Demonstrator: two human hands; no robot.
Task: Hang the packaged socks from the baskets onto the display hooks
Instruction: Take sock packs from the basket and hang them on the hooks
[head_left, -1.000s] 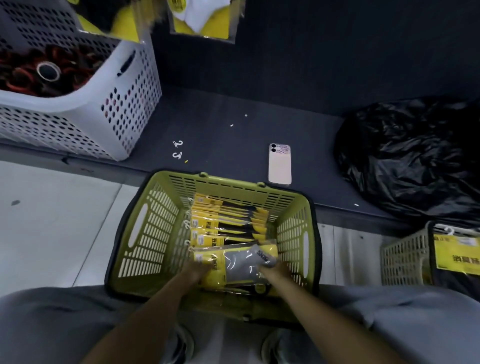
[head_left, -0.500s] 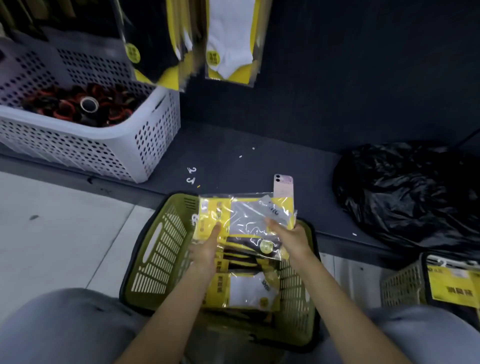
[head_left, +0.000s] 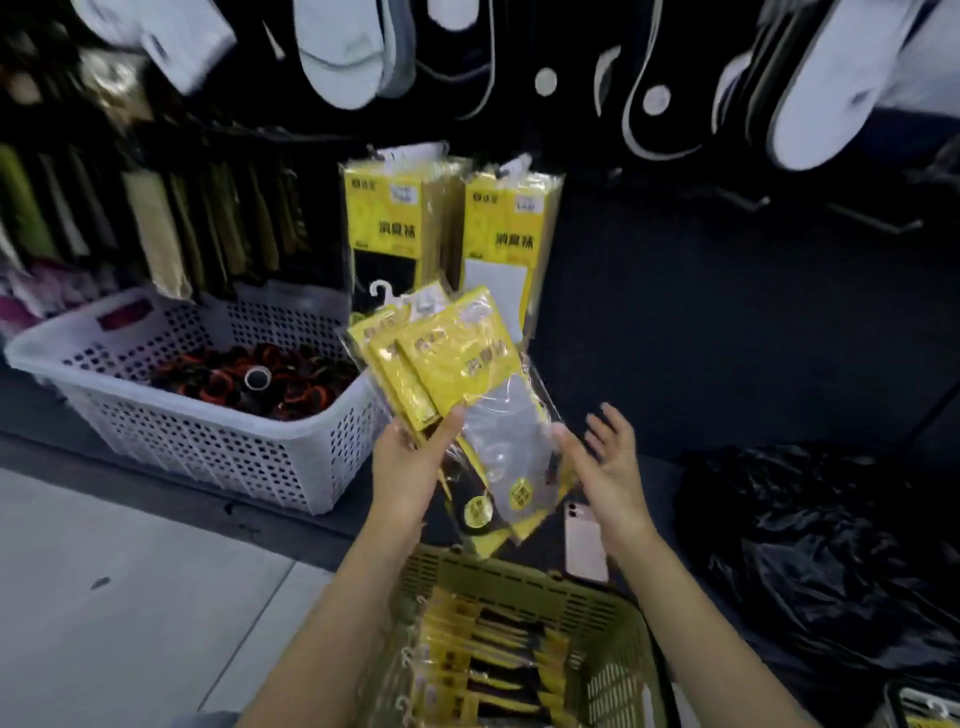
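My left hand (head_left: 410, 467) grips a fanned stack of yellow sock packets (head_left: 457, 384) from below, thumb on the clear front, white hooks at the top. My right hand (head_left: 608, 467) is beside the stack's right edge with its fingers spread, palm toward the packets; whether it touches them I cannot tell. Below, the green basket (head_left: 618, 670) holds several more yellow packets (head_left: 483, 660). Two rows of yellow sock packs (head_left: 447, 228) hang on display hooks behind the stack.
A white perforated basket (head_left: 208, 441) with dark red and black items stands at the left on the dark shelf. A pink phone (head_left: 586, 545) lies by the green basket. A black plastic bag (head_left: 821, 545) sits at the right. White socks (head_left: 343, 47) hang above.
The stack has been lifted out of the green basket and up toward the hanging packs. My right hand has let go of it and spread its fingers. The view has tilted upward.
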